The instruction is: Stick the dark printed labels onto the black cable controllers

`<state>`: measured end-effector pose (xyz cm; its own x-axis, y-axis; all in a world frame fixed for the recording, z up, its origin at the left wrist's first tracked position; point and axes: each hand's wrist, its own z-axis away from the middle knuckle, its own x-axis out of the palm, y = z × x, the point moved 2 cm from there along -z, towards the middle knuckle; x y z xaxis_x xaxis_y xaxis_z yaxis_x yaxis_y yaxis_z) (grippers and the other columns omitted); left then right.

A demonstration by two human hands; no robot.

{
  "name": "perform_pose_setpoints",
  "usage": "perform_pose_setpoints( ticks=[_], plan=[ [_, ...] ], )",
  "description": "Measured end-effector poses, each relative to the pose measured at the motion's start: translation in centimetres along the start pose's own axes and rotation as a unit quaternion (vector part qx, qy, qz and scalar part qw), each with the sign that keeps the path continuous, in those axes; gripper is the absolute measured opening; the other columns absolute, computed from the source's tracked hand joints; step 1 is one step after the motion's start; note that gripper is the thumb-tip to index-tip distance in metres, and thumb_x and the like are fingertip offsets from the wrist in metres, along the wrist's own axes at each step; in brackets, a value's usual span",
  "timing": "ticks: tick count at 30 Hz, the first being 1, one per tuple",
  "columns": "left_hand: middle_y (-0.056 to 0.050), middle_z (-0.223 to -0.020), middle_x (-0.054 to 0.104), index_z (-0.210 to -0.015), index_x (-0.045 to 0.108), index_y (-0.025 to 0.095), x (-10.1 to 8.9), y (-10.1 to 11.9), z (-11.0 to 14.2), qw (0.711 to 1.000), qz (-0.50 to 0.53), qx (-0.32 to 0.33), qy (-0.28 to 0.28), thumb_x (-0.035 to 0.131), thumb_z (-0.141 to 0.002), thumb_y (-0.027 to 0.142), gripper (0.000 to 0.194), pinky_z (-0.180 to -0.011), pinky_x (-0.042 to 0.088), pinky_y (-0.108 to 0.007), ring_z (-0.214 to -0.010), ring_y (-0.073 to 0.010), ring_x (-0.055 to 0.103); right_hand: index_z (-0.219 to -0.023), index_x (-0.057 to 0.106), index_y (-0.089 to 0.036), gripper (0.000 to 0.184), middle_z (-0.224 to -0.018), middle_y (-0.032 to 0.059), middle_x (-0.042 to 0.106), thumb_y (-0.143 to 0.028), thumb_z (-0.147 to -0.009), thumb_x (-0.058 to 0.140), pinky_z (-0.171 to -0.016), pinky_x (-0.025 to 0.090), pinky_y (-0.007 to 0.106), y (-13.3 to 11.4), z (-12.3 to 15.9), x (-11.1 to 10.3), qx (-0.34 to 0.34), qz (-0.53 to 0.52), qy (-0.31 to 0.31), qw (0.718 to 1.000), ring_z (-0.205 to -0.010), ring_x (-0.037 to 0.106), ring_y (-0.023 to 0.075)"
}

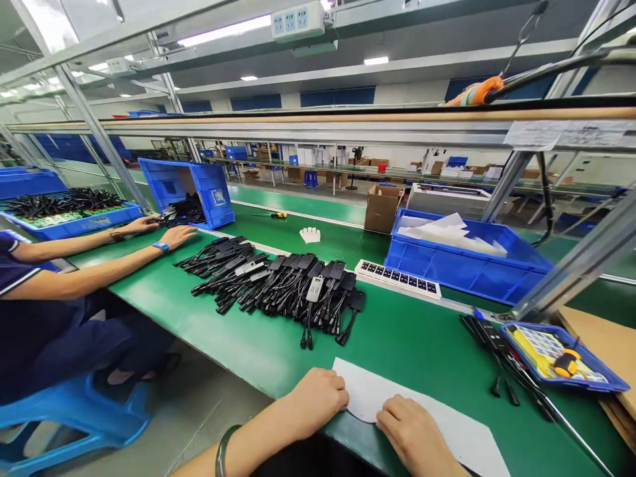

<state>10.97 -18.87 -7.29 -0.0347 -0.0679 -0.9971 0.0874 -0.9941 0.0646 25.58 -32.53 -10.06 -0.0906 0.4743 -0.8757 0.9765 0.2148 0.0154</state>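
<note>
Nearside of cable pile [288,285], my left hand [315,403] and right hand [415,434] pinch white sheet [365,395], likely light, flimsy, best edge-held.

White sheet [365,391] in both hands [318,399], black cable pile [293,281] beyond.

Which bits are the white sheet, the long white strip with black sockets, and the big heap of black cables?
White sheet [365,396]: head view, its upper left part.
White strip [397,279]: head view, middle of its socket row.
Cable heap [283,285]: head view, around its middle.
</note>
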Motion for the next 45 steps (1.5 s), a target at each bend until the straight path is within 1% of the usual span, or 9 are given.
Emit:
perform_pose_setpoints(
  ticks=[3, 7, 10, 16, 24, 32, 37, 40, 45],
  plan=[
    [-0.005, -0.084, 0.066, -0.084, 0.062, 0.019, -0.1, -0.4, -0.2, 0.999, 0.03, -0.028, -0.007, 0.046, -0.092, 0.025, 0.019, -0.062, 0.043, -0.026, -0.078, -0.0183, 0.061, -0.068, 0.061, -0.021, 0.024, -0.067, 0.0008, 0.062, -0.013, -0.087, 0.049, -0.057, 0.036, 0.025, 0.5, -0.3, 0.0, 0.098, -0.093, -0.105, 0.985, -0.063, 0.058, 0.0159],
    [-0.004, -0.078, 0.068, -0.082, 0.063, 0.019, -0.7, -1.3, -1.4, 0.994, 0.078, -0.067, -0.036, 0.051, -0.086, 0.022, 0.013, -0.06, 0.044, -0.026, -0.071, -0.0197, 0.063, -0.065, 0.067, -0.02, 0.015, -0.068, -0.0002, 0.067, -0.013, -0.074, 0.057, -0.058, 0.038, 0.022, 2.2, -1.6, -0.4, 0.27, -0.264, -0.235, 0.896, -0.064, 0.059, 0.015],
    [-0.006, -0.072, 0.068, -0.077, 0.064, 0.018, -1.1, -1.7, -2.4, 0.99, 0.103, -0.076, -0.054, 0.049, -0.082, 0.018, 0.016, -0.056, 0.043, -0.027, -0.065, -0.0216, 0.063, -0.06, 0.067, -0.018, 0.016, -0.06, -0.0002, 0.065, -0.013, -0.07, 0.056, -0.053, 0.035, 0.021, 2.9, -2.5, -0.3, 0.305, -0.322, -0.293, 0.847, -0.058, 0.056, 0.0143],
    [-0.001, -0.093, 0.07, -0.093, 0.067, 0.023, -1.3, -1.2, -3.5, 0.984, 0.169, 0.005, -0.052, 0.056, -0.085, 0.028, 0.014, -0.077, 0.044, -0.022, -0.09, -0.0169, 0.063, -0.067, 0.063, -0.018, 0.021, -0.067, 0.0001, 0.065, -0.01, -0.076, 0.045, -0.06, 0.033, 0.023, 2.7, -2.9, 0.0, 0.269, -0.279, -0.266, 0.883, -0.064, 0.054, 0.0142],
    [0.001, -0.079, 0.073, -0.081, 0.072, 0.025, -1.1, -1.2, -5.8, 0.978, 0.178, -0.019, -0.108, 0.061, -0.077, 0.019, 0.013, -0.064, 0.045, -0.023, -0.073, -0.0172, 0.066, -0.067, 0.063, -0.019, 0.019, -0.067, -0.0001, 0.064, -0.015, -0.077, 0.048, -0.056, 0.033, 0.022, 2.4, -2.8, -0.3, 0.289, -0.276, -0.269, 0.876, -0.061, 0.055, 0.0143],
    [-0.015, -0.082, 0.069, -0.094, 0.063, 0.011, -1.8, 0.0, -6.4, 0.988, 0.095, 0.004, -0.124, 0.055, -0.075, 0.011, 0.021, -0.059, 0.046, -0.034, -0.073, -0.0301, 0.066, -0.075, 0.057, -0.018, 0.02, -0.074, 0.0073, 0.064, -0.01, -0.085, 0.041, -0.06, 0.037, 0.028, 1.2, -1.7, 1.4, 0.239, -0.086, -0.226, 0.941, -0.069, 0.061, 0.0206],
    [-0.003, -0.084, 0.07, -0.081, 0.064, 0.022, -1.7, -0.3, -7.1, 0.984, 0.123, 0.059, -0.117, 0.05, -0.09, 0.038, 0.023, -0.06, 0.044, -0.025, -0.077, -0.0203, 0.066, -0.077, 0.05, -0.02, 0.022, -0.073, 0.0031, 0.064, -0.017, -0.092, 0.036, -0.058, 0.037, 0.026, 1.9, -1.6, 1.3, 0.266, -0.202, -0.232, 0.914, -0.065, 0.06, 0.0177],
    [-0.006, -0.079, 0.07, -0.079, 0.064, 0.019, -1.3, -0.4, -7.4, 0.987, 0.106, 0.042, -0.114, 0.052, -0.089, 0.033, 0.021, -0.058, 0.043, -0.027, -0.074, -0.0232, 0.066, -0.074, 0.05, -0.021, 0.021, -0.075, 0.0016, 0.064, -0.02, -0.092, 0.039, -0.062, 0.038, 0.025, 2.6, -1.6, 0.1, 0.271, -0.244, -0.247, 0.898, -0.069, 0.059, 0.0175],
    [-0.011, -0.079, 0.069, -0.087, 0.064, 0.015, -1.0, 0.3, -7.2, 0.99, 0.081, 0.032, -0.107, 0.049, -0.087, 0.026, 0.019, -0.055, 0.045, -0.03, -0.069, -0.026, 0.066, -0.071, 0.052, -0.02, 0.022, -0.074, 0.0033, 0.062, -0.016, -0.089, 0.039, -0.063, 0.036, 0.027, 3.7, -0.7, -1.1, 0.257, -0.193, -0.295, 0.9, -0.07, 0.058, 0.0196]
  ],
)
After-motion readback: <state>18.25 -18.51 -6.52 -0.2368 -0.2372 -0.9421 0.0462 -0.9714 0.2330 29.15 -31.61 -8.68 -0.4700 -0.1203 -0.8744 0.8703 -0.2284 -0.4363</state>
